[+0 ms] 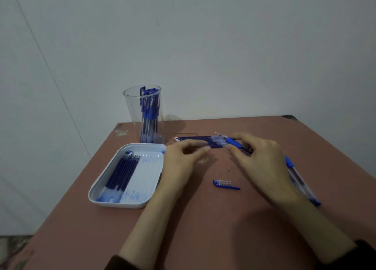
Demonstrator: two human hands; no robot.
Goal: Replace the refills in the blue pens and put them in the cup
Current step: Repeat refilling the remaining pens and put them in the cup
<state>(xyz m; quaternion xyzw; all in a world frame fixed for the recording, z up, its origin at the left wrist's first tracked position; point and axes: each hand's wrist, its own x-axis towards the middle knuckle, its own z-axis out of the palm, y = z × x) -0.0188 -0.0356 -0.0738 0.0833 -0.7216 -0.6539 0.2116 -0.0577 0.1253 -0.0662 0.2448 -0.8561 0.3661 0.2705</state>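
The right hand point(262, 164) has its fingers curled round an uncapped blue pen point(234, 143), held low over the table point(203, 229) with its tip pointing far and left. The left hand point(181, 160) hovers with curled fingers at the right end of a row of refills point(193, 140) lying side by side. Blur hides whether thumb and forefinger pinch anything, so its grip cannot be told. The cup point(142, 115), clear and holding several blue pens, stands at the far left, just beyond a white tray point(122, 205) that holds more refills. The pen's cap point(224, 184) lies loose on the near side of the hands, and the spare pens point(290, 165) lie partly under the right forearm. The likeliest trouble is in the row: the refills touch one another, so a careless pick could roll the neighbours out of line. With refills in two places, taking from the wrong one would put a spent refill back into the pen. A sweep of the right forearm could push the spare pens toward the table's right edge. The cup is tall and its pens lean to one side, so a knock on the rim might tip it. The small cap could also be brushed away.
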